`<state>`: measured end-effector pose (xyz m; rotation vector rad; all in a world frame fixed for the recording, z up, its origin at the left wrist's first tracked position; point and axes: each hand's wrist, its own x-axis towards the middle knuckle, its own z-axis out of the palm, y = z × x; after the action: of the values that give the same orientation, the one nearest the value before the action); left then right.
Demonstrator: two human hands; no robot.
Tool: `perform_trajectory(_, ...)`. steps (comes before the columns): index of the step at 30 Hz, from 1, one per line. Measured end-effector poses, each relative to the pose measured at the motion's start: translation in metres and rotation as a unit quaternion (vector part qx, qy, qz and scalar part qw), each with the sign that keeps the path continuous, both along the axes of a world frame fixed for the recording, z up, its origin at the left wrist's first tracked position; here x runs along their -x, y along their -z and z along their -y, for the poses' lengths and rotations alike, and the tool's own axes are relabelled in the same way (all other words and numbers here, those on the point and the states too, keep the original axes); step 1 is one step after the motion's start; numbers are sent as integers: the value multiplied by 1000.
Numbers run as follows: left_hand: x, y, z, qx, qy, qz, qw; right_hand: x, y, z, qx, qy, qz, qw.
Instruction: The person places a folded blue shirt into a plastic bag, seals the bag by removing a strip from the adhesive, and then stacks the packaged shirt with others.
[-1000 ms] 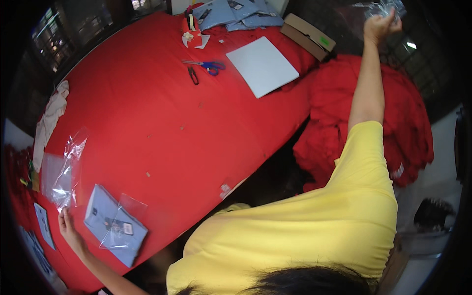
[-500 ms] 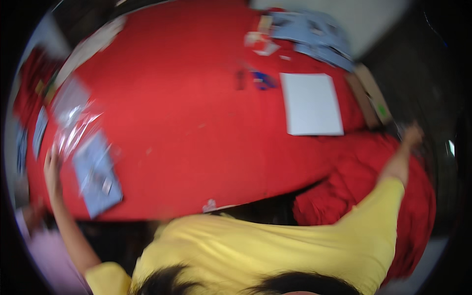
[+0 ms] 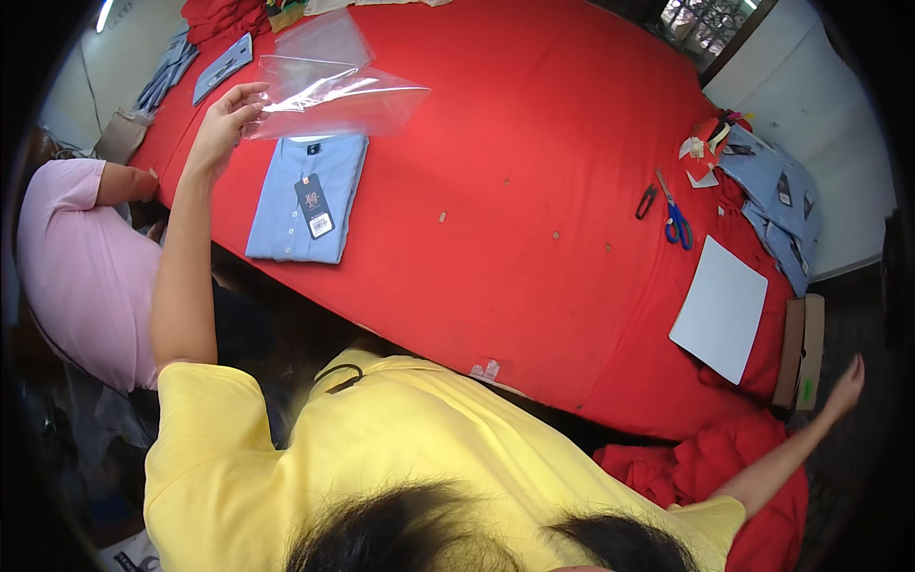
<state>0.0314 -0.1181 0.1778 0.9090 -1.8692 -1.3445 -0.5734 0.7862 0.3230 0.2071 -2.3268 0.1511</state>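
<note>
My left hand [image 3: 229,122], raised over the left part of the table, pinches the edge of a clear plastic bag [image 3: 334,100]. The bag spreads to the right, over the collar end of a folded light blue shirt [image 3: 276,214]. That shirt lies with its buttons up and a dark hang tag [image 3: 310,195] on its front. Far out to the right, my right hand [image 3: 844,386] hangs beside a cardboard box, fingers stretched out and nothing visible in them.
The red-covered table [image 3: 496,276] carries blue-handled scissors [image 3: 678,224], small dark snips [image 3: 646,201], a white board [image 3: 721,310] and bagged blue shirts [image 3: 772,186]. The cardboard box [image 3: 799,353] stands by red cloth [image 3: 681,462]. A person in pink [image 3: 91,272] is at left.
The view has swung left and sharpened. My left hand now holds the clear bag up, uncovering most of the folded shirt. My right hand is still stretched out to the right.
</note>
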Motion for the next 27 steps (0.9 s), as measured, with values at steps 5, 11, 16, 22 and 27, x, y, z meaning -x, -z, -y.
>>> perform_trajectory(5, -28, -10, -33, 40, 44, -47, 997, -232, 87, 367, 175, -447, 396, 783)
perform_trajectory(11, -44, -11, -57, 49, 154, -84, 983, -348, 209, 622, 299, -576, 534, 541)
perform_trajectory(16, -85, 24, -33, -13, 100, -136, 986, -436, 202, 708, 401, -550, 614, 399)
perform_trajectory(22, -108, 49, -73, 186, 71, -67, 978, -543, 194, 687, 439, -549, 465, 538)
perform_trajectory(27, -85, 69, -140, -14, 171, -242, 955, -606, 208, 667, 531, -572, 552, 294)
